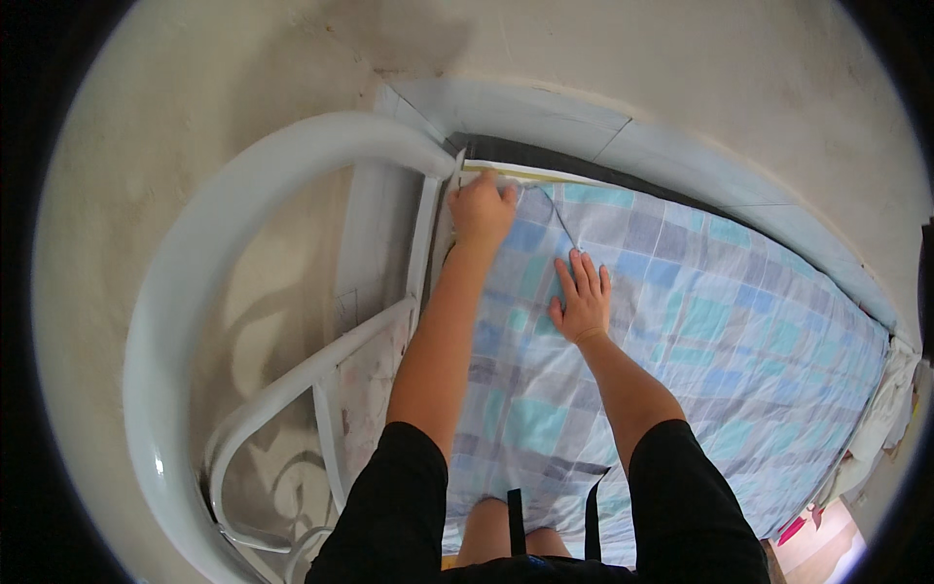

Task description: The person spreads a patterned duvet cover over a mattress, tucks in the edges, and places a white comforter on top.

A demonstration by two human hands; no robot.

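A checked bed sheet (657, 321) in blue, teal and grey covers the mattress in front of me. At its far left corner, beside the bed's headboard, my left hand (483, 208) is closed on the sheet's edge; its fingertips are hidden. My right hand (582, 299) lies palm down on the sheet, fingers a little apart, holding nothing. A thin dark line, a cord or a raised fold (560, 217), runs from near my left hand to my right fingertips. Past the sheet's far edge shows a pale strip of mattress (533, 174) with a yellowish line.
The white tubular metal headboard (164, 314) curves along the left. A tiled wall base (525, 109) borders the bed's far side, with a dark gap (562, 157) between. My bare knees (485, 529) are on the bed's near side. Pale cloth (868, 431) hangs at the right end.
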